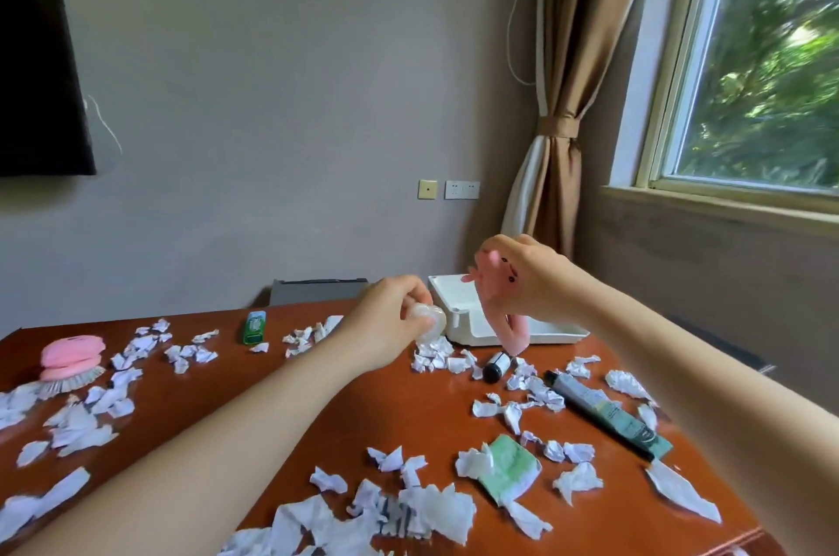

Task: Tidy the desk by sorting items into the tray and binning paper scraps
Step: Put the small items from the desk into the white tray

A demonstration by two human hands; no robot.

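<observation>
My right grip (522, 283) is raised at the far right corner of the surface (408, 410), fingers curled round the upper end of a long pink soft toy (510, 328). The toy is a smooth pale pink. Two small black dots and a short dark line on the part in my hand read as a face. Its body hangs down limp from my fingers and bends at the bottom. The lower end lies in front of the near wall of the white tray (454, 296), just beside a small black bottle (495, 367); I cannot tell whether it touches the surface. My left grip (390, 319) is lower and to the left, near the tray's near left corner. It pinches a small round translucent thing (429, 321) between thumb and fingertips; it is too blurred to name. The tray is a shallow white plastic one sitting at the far edge of the red-brown surface. White paper scraps (431, 358) are crumpled and torn all over the surface, thickest along the near edge and at the left. Among them lie a small green box (255, 327) towards the far side and a pink brush (72, 362) with pale bristles at the far left. A dark grey tube (604, 412) lies slantwise on the right, and a green and white packet (508, 467) sits in front of it.
</observation>
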